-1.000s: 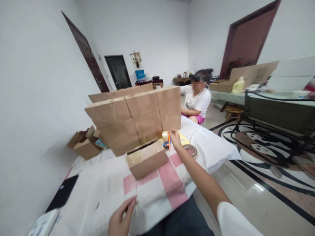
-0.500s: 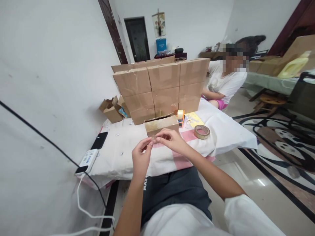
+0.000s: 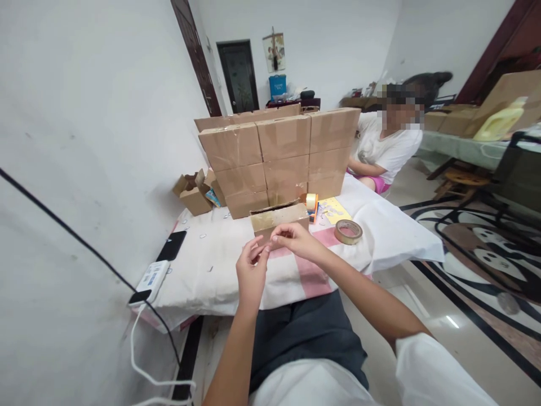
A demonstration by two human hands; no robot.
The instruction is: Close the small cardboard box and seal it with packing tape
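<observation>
My left hand [image 3: 252, 268] is curled, with thumb and fingertips close together in front of a small cardboard box [image 3: 282, 217]. Pinched fingertips of my right hand [image 3: 296, 241] almost meet those of the left. Whatever lies between the fingers is too small to make out. The box stands on the cloth-covered table [image 3: 224, 254], just beyond both hands, with a dark gap along its top. To its right are an orange tape dispenser [image 3: 312, 207] with a pale roll and a loose roll of brown tape [image 3: 348, 232].
Behind the small box rises a stack of taped cartons [image 3: 279, 152]. An open carton [image 3: 195, 194] stands at the left. A black phone [image 3: 172, 245] and a white power strip [image 3: 153, 280] lie near the left edge. A person [image 3: 391, 138] sits beyond the table.
A small translucent piece showed between my fingertips before; now it cannot be made out. My hands stay close together, the left slightly further right in view. The whole view has shifted slightly.
</observation>
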